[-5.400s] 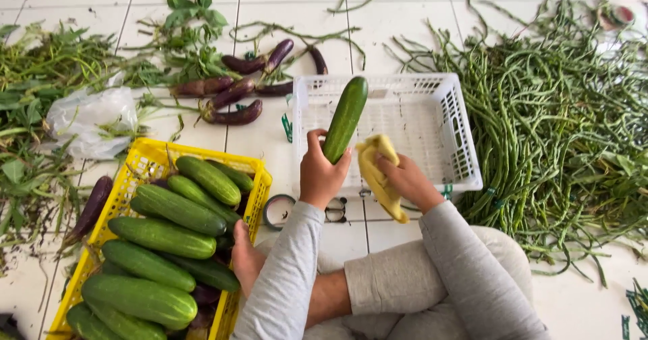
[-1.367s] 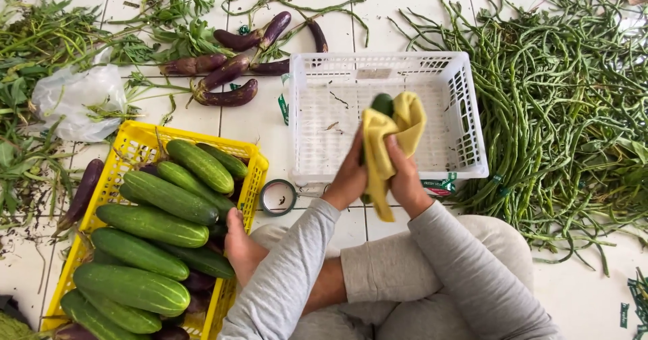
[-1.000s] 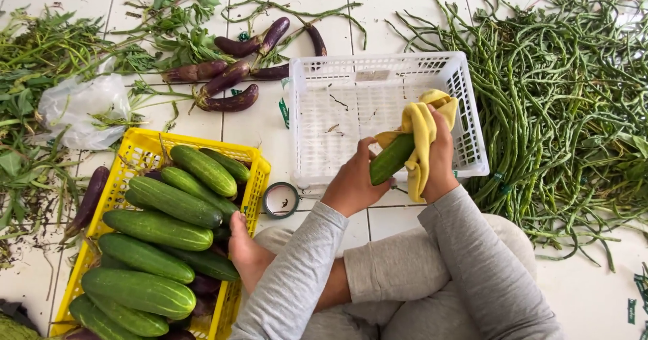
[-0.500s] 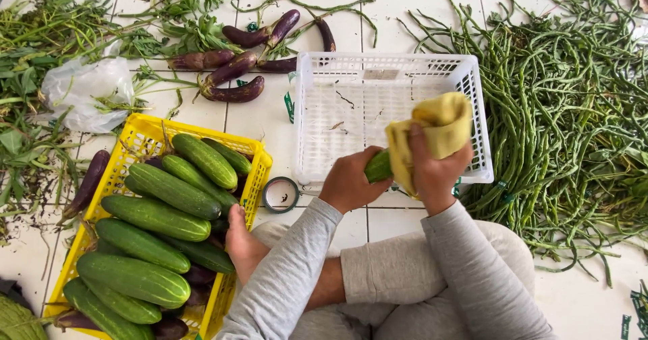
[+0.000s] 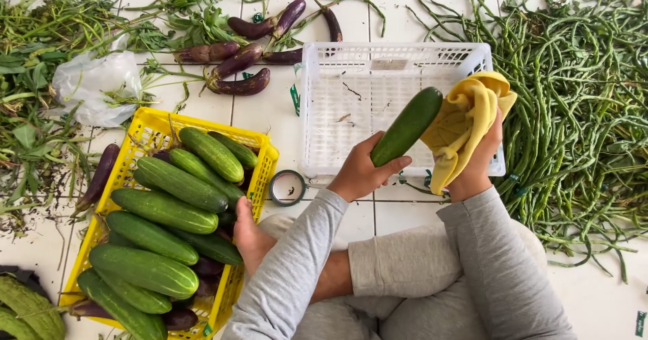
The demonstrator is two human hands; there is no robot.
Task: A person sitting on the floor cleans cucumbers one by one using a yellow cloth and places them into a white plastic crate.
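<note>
I count one cucumber point(image 5: 407, 126) in my left hand point(image 5: 361, 173), held tilted over the near edge of the white basket point(image 5: 317, 110), its far end pointing up and to the right. My left fingers are curled around its near end, thumb along the side, so that hand is closed on it. My right hand point(image 5: 478, 161) sits just right of it, wrapped in one yellow cloth point(image 5: 466, 120); the fingers are bunched into the cloth and gripping it, and the cloth touches the cucumber's far end. Both forearms, in grey sleeves, come up from the near side and meet over the basket's near rim.

The white basket is single and holds only a few bits of debris. To the left on the tiled floor point(image 5: 270, 110) stands one yellow basket point(image 5: 152, 120) with about ten cucumbers point(image 5: 165, 210) piled in it; I cannot count those underneath. One bare foot point(image 5: 248, 235) rests against its right side. One roll of tape point(image 5: 289, 187) lies between the two baskets. Far of them I count about six purple eggplants point(image 5: 237, 85), and one more lies at the yellow basket's left. A clear plastic bag point(image 5: 91, 90) lies at far left among leafy greens point(image 5: 40, 36). A big heap of long beans point(image 5: 580, 97), too many to count, fills the right.
</note>
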